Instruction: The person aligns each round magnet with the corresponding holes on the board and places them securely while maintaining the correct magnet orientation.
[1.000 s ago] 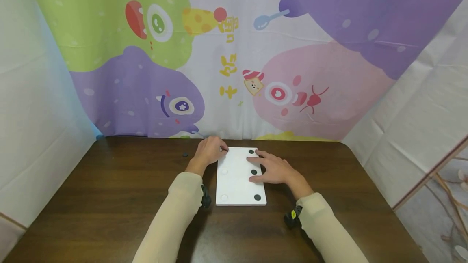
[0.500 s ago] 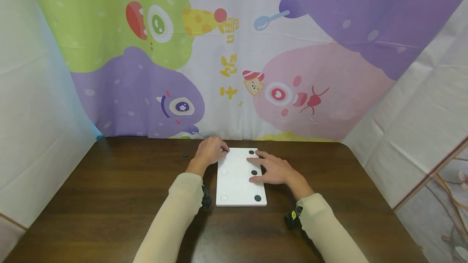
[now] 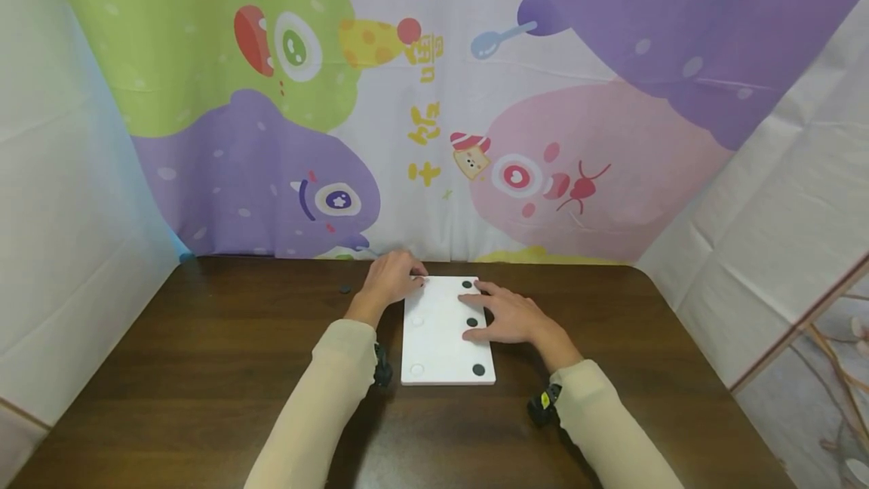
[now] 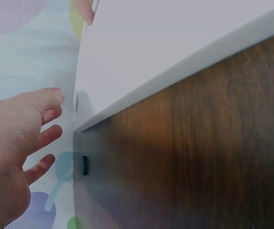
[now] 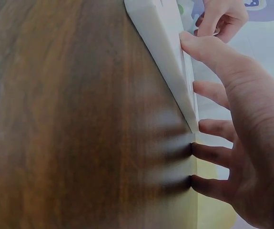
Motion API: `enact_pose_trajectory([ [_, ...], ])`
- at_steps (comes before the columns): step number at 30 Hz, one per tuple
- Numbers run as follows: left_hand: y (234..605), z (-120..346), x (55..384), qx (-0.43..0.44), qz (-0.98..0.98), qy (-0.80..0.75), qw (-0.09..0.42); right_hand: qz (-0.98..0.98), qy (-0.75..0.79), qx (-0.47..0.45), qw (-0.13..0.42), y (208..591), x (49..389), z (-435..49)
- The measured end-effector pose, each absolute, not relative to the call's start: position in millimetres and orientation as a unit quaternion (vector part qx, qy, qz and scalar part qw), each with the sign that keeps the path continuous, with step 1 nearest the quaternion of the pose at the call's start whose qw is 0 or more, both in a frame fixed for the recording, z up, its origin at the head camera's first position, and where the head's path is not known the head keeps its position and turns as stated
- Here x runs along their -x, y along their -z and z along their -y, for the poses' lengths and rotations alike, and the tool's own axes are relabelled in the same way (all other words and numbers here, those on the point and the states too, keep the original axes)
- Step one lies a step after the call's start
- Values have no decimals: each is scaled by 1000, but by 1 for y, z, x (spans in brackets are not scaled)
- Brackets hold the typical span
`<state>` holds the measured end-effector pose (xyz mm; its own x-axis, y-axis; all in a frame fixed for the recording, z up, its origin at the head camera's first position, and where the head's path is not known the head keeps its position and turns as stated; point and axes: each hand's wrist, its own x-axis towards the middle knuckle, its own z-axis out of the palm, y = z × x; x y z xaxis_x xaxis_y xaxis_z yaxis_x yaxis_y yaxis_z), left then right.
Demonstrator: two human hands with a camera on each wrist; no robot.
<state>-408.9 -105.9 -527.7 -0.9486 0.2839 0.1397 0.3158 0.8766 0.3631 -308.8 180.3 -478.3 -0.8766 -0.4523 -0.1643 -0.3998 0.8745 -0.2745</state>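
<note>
On the left, a dark disc [image 3: 345, 289] lies on the brown table [image 3: 204, 383], small and hard to make out. Next, the left hand [image 3: 392, 278] hides the far left corner of the white board [image 3: 444, 349]; its fingers are loosely bent and slightly apart, near a half-covered dark spot [image 4: 76, 104]. Behind, yellow characters [image 3: 425, 127] run sideways up the cloth [image 3: 380, 172], ending in an exclamation mark. The board lies mid-table, with faint pale circles [image 3: 417, 370] and three black discs [image 3: 478, 370]. The right hand [image 3: 509, 314] spreads its fingers over the board's right edge. A yellow mark [image 3: 545, 398] at that wrist is too small to read.
</note>
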Motion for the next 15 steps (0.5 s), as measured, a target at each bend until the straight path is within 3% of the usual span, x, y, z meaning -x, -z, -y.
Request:
enact_pose_trajectory([
  [7, 482, 104, 366, 146, 970, 189, 33, -962, 118, 220, 114, 478, 308, -181],
  [15, 524, 122, 403, 151, 969, 191, 49, -962, 112, 225, 110, 479, 309, -181],
])
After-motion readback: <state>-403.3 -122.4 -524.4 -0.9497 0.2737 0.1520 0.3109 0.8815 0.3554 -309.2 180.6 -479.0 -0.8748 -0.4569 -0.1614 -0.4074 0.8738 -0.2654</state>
